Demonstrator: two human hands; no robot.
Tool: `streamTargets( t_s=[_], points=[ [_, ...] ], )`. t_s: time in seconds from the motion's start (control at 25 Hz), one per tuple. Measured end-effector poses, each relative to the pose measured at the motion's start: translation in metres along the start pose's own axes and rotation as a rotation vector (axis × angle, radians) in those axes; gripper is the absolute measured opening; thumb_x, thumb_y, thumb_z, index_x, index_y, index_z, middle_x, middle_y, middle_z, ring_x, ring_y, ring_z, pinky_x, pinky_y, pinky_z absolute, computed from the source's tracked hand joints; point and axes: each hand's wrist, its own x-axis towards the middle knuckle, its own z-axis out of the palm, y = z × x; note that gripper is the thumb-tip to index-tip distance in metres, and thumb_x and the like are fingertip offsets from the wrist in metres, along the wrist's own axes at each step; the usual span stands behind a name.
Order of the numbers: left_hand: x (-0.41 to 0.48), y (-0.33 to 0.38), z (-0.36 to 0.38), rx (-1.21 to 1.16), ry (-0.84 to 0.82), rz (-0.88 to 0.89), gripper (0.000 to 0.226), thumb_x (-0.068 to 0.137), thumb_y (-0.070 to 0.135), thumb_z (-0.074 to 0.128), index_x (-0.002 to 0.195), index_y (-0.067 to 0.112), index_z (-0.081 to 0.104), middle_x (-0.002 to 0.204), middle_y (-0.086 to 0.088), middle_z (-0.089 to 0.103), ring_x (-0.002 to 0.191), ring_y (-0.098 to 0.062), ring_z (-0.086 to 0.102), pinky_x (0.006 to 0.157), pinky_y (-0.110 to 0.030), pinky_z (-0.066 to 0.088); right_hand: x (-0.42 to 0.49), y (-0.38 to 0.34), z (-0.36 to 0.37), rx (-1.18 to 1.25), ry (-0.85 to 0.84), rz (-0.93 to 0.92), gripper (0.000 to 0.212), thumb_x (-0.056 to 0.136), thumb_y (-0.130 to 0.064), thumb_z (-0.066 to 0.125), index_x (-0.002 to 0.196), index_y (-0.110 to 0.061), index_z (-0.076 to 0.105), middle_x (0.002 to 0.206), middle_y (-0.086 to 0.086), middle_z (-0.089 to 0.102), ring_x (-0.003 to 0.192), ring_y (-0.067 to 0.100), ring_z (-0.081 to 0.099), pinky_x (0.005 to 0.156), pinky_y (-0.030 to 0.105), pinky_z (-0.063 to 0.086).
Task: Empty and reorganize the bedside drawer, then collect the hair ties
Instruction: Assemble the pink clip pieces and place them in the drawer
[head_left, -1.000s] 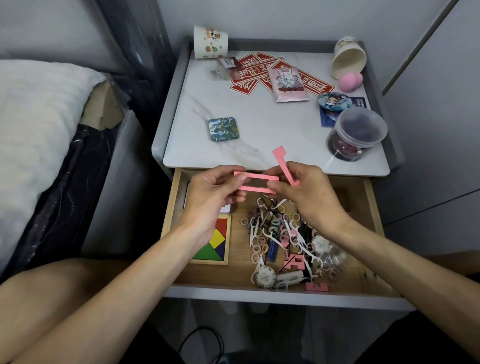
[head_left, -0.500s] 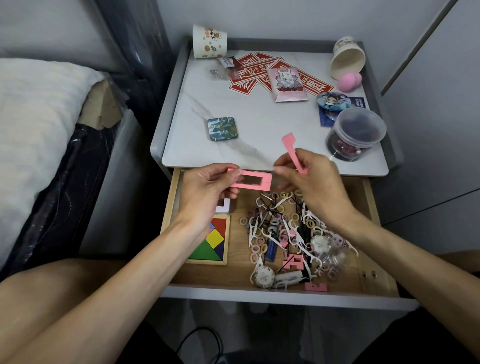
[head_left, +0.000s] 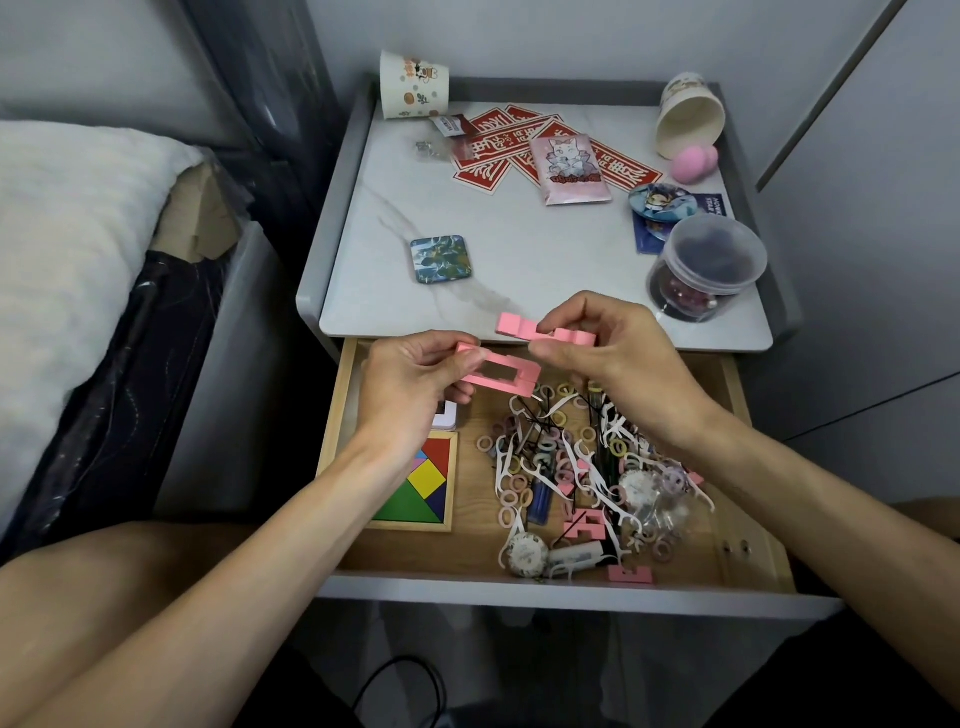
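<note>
Head view showed both hands over the open drawer (head_left: 475, 548). The left hand (head_left: 415, 387) pinched a pink frame piece (head_left: 501, 375) in its fingers; the right hand (head_left: 621, 356) pinched a pink notched piece (head_left: 519, 328) just above it. Hair ties (head_left: 511, 499) lay scattered inside the drawer among white floss picks (head_left: 615, 426).

Pulled-out wooden drawer (head_left: 470, 551) holds scattered pastel ring-shaped hair ties (head_left: 485, 444).

2 hands (head_left: 415, 387) (head_left: 618, 353), 2 paper cups (head_left: 414, 85) (head_left: 688, 122), 1 jar (head_left: 711, 265), 1 tangram (head_left: 423, 488)
</note>
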Motion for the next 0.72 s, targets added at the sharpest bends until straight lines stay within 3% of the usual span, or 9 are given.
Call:
streamTargets(
  t_s=[0.12, 0.2, 0.32, 0.44, 0.52, 0.64, 0.72],
  points=[
    [-0.002, 0.001, 0.002, 0.016, -0.005, 0.003, 0.017, 0.084, 0.004, 0.073, 0.1, 0.0, 0.074, 0.079, -0.012, 0.072, 0.055, -0.012, 0.059, 0.056, -0.02, 0.053, -0.001, -0.002, 0.001, 0.419, 0.02, 0.121, 0.009, 0.083, -0.001, 0.071, 0.087, -0.008, 0.067, 0.067, 0.008, 0.051, 0.051, 0.01, 0.042, 0.053, 0.019, 0.037],
    [-0.004, 0.002, 0.003, 0.007, -0.013, 0.002, 0.016, 0.084, 0.003, 0.072, 0.1, 0.0, 0.074, 0.08, -0.014, 0.073, 0.055, -0.012, 0.059, 0.055, -0.02, 0.053, 0.001, -0.002, 0.001, 0.599, -0.007, 0.178, 0.008, 0.084, -0.004, 0.069, 0.091, -0.006, 0.068, 0.077, 0.011, 0.053, 0.056, 0.008, 0.042, 0.057, 0.02, 0.041],
    [-0.005, 0.004, 0.003, -0.002, -0.026, -0.004, 0.013, 0.084, 0.002, 0.072, 0.097, 0.004, 0.075, 0.079, -0.011, 0.073, 0.054, -0.011, 0.059, 0.054, -0.02, 0.052, 0.004, 0.001, 0.001, 0.679, -0.044, 0.186, 0.011, 0.089, -0.013, 0.06, 0.095, -0.006, 0.066, 0.08, 0.002, 0.06, 0.071, 0.011, 0.05, 0.067, 0.02, 0.048],
    [-0.006, 0.003, 0.004, 0.004, -0.04, -0.01, 0.012, 0.084, 0.003, 0.072, 0.095, 0.006, 0.075, 0.078, -0.008, 0.073, 0.054, -0.012, 0.059, 0.055, -0.02, 0.052, 0.007, 0.001, -0.002, 0.652, -0.068, 0.117, 0.02, 0.101, -0.016, 0.047, 0.091, -0.01, 0.063, 0.098, 0.008, 0.067, 0.101, 0.022, 0.063, 0.09, 0.03, 0.052],
    [-0.006, 0.003, 0.004, 0.016, -0.05, -0.015, 0.011, 0.084, 0.004, 0.072, 0.095, 0.007, 0.075, 0.076, -0.007, 0.073, 0.055, -0.013, 0.059, 0.055, -0.02, 0.052, 0.008, -0.004, -0.007, 0.445, -0.078, 0.043, 0.022, 0.105, -0.018, 0.041, 0.099, -0.01, 0.061, 0.094, 0.007, 0.067, 0.094, 0.023, 0.065, 0.088, 0.033, 0.053],
    [-0.008, 0.003, 0.004, 0.034, -0.08, -0.033, 0.013, 0.085, 0.003, 0.071, 0.098, 0.004, 0.074, 0.079, -0.011, 0.072, 0.056, -0.013, 0.06, 0.056, -0.021, 0.054, 0.008, -0.006, -0.011, -0.302, -0.002, -0.139, 0.024, 0.104, -0.021, 0.046, 0.118, -0.015, 0.065, 0.078, -0.004, 0.06, 0.069, 0.008, 0.054, 0.065, 0.023, 0.043],
    [-0.01, 0.003, 0.005, 0.02, -0.117, -0.061, 0.017, 0.085, 0.002, 0.071, 0.102, -0.001, 0.073, 0.081, -0.014, 0.072, 0.056, -0.014, 0.06, 0.058, -0.022, 0.056, 0.008, 0.0, -0.008, -0.611, -0.002, -0.216, 0.03, 0.102, -0.021, 0.05, 0.128, -0.017, 0.064, 0.086, -0.005, 0.059, 0.08, 0.009, 0.055, 0.071, 0.025, 0.04]
  ],
)
